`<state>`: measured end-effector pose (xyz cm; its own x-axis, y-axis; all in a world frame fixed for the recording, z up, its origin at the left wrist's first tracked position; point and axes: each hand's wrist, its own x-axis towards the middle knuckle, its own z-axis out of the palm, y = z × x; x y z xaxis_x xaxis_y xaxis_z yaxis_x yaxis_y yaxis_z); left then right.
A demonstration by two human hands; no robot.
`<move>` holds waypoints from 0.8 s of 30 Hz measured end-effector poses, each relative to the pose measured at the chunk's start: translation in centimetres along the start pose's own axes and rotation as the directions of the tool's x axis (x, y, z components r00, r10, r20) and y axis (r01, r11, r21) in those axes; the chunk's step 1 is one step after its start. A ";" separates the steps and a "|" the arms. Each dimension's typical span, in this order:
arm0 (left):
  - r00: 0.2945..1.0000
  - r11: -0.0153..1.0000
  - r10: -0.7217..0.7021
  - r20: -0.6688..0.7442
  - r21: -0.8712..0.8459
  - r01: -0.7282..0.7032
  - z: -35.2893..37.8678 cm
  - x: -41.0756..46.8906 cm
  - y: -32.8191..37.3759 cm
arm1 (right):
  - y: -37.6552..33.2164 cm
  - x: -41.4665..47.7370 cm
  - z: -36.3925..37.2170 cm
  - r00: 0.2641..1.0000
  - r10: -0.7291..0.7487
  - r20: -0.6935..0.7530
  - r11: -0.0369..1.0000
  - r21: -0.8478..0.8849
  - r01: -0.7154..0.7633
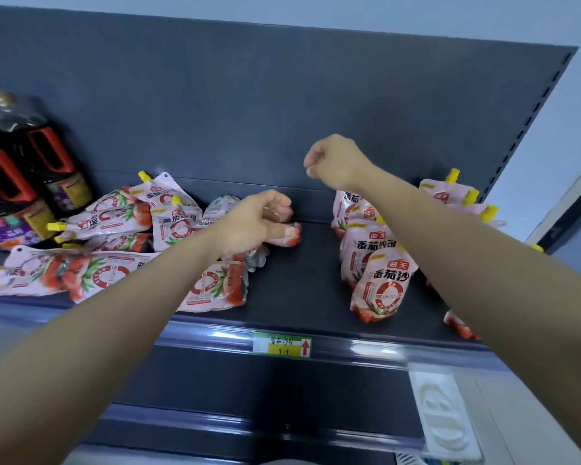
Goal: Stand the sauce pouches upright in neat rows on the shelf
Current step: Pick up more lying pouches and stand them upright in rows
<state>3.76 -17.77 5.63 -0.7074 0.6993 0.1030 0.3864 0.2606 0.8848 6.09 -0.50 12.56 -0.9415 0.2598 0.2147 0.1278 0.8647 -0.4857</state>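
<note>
Dark grey back panel (249,95) fills the upper view, perforated upright at its right edge. Below it is the shelf (302,280), dark deck, glossy front rail.

Left half: heap of tomato sauce pouches (114,223), pink with red print and yellow spouts. All lie flat or slumped, overlapping, spouts pointing different ways. Front one lies flat at the shelf edge, partly hidden by the left forearm.

Right half: upright pouches (379,286) in a front-to-back row, labels facing out, front one leaning slightly. More upright pouches (450,193) further right, mostly hidden behind the right forearm, so can't tell how that row is ordered. Bare deck between heap and rows.

Far left: dark sauce bottles (31,169) with red handles, standing just beside the heap.

Left hand (252,223): at the heap's right edge, fingers curled down around a pouch (291,236). Only its red end shows past the fingers, low on the deck.

Right hand (336,162): raised above the rear of the upright row, fingers curled into a fist, nothing visible in it, not touching any pouch.

Price tag (282,344): green and yellow with a red arrow, on the front rail at centre. Text too blurred to read.
</note>
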 end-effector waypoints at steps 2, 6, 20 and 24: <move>1.000 0.997 -0.003 -0.029 0.079 0.005 -1.6 -0.5 -0.8 | -0.7 0.6 1.4 0.999 -0.012 0.044 0.999 -0.032 0.014; 0.996 0.983 -0.039 -0.077 0.177 0.052 -4.6 -1.3 -2.9 | -2.0 2.1 4.3 0.994 -0.010 0.112 0.994 -0.106 0.022; 0.968 0.942 -0.175 -0.177 0.256 0.217 -10.1 -1.3 -9.3 | -2.7 5.8 13.1 0.927 0.045 0.372 0.972 -0.232 0.045; 0.964 0.916 -0.170 -0.207 0.328 0.232 -10.7 -0.3 -10.2 | -2.9 6.9 14.2 0.901 -0.001 0.434 0.962 -0.245 0.120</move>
<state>-6.30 -27.82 1.41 -0.8696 0.4919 0.0431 0.3840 0.6188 0.6853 -5.21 -7.33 3.47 -0.9837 0.0462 -0.1736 0.0868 0.9684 -0.2337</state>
